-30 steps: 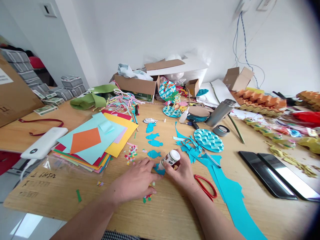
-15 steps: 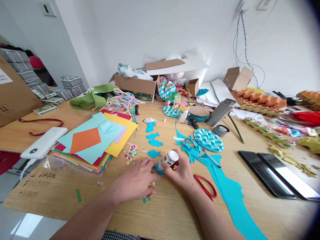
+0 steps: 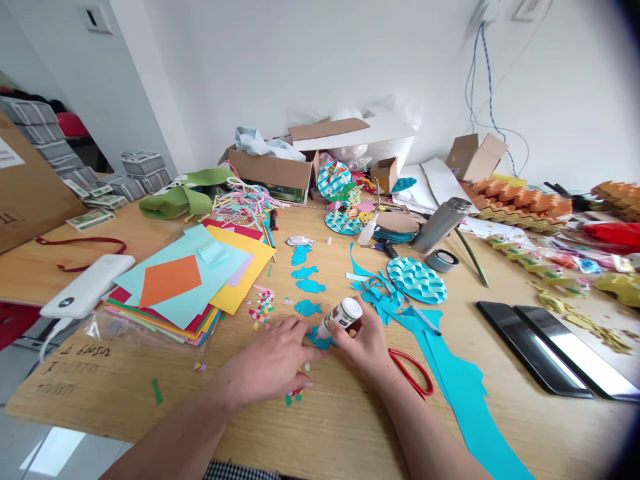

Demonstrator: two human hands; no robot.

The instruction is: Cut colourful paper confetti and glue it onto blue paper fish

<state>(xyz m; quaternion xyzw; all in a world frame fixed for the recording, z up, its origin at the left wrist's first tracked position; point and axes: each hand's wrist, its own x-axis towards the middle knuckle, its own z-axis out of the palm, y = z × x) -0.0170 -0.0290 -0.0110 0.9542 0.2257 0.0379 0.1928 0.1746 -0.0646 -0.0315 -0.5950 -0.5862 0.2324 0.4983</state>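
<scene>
My right hand (image 3: pixel 367 343) is closed round a small white glue bottle (image 3: pixel 343 315), tipped so its nozzle points down-left onto a blue paper fish (image 3: pixel 318 339) lying on the wooden table (image 3: pixel 350 427). My left hand (image 3: pixel 273 360) lies flat with fingers spread, its fingertips pressing the left side of that fish. Several more blue paper fish (image 3: pixel 307 288) lie in a row just beyond. Small coloured paper bits (image 3: pixel 296 395) peek out under my left hand.
Red-handled scissors (image 3: pixel 413 373) and blue paper offcuts (image 3: pixel 460 393) lie right of my right hand. A stack of coloured sheets (image 3: pixel 190 283) sits to the left, a white power bank (image 3: pixel 87 285) further left. Two dark tablets (image 3: pixel 550 347), a steel flask (image 3: pixel 440 225) and cardboard boxes (image 3: pixel 273 170) stand beyond.
The glue bottle has tilted and shifted very slightly in my right hand. My left hand has stayed where it was.
</scene>
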